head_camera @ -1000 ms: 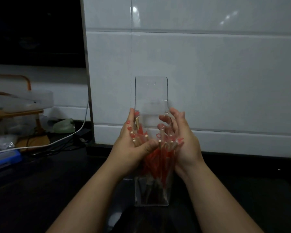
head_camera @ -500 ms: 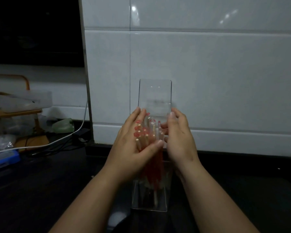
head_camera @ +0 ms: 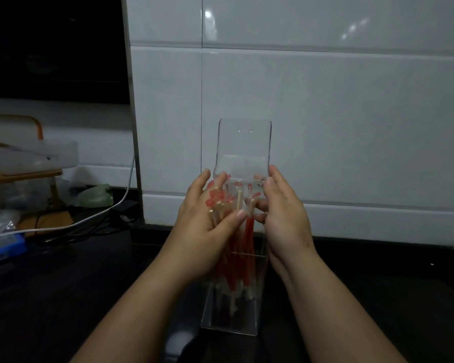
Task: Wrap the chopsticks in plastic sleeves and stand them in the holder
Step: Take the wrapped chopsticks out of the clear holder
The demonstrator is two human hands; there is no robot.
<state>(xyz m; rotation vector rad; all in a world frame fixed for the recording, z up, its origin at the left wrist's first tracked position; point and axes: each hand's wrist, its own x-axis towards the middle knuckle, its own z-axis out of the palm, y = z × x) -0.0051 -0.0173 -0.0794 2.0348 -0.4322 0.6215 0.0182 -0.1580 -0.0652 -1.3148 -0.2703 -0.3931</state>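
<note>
The left hand (head_camera: 207,231), at 9 o'clock, grips the red-sleeved chopsticks (head_camera: 248,242) standing in the clear holder (head_camera: 243,142) on the tabletop (head_camera: 63,284). The right hand (head_camera: 286,224), at 3 o'clock, holds the holder's side. Wrapping looks done; only tidying seems left.

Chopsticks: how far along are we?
Done: a bunch of red-sleeved chopsticks stands in the clear holder. In hand: the left grip clasps the bunch's tops; the right grip holds the holder's side. Left: settle the bunch and let go. Some bare tips show, so whether every one is sleeved is unclear.
</note>
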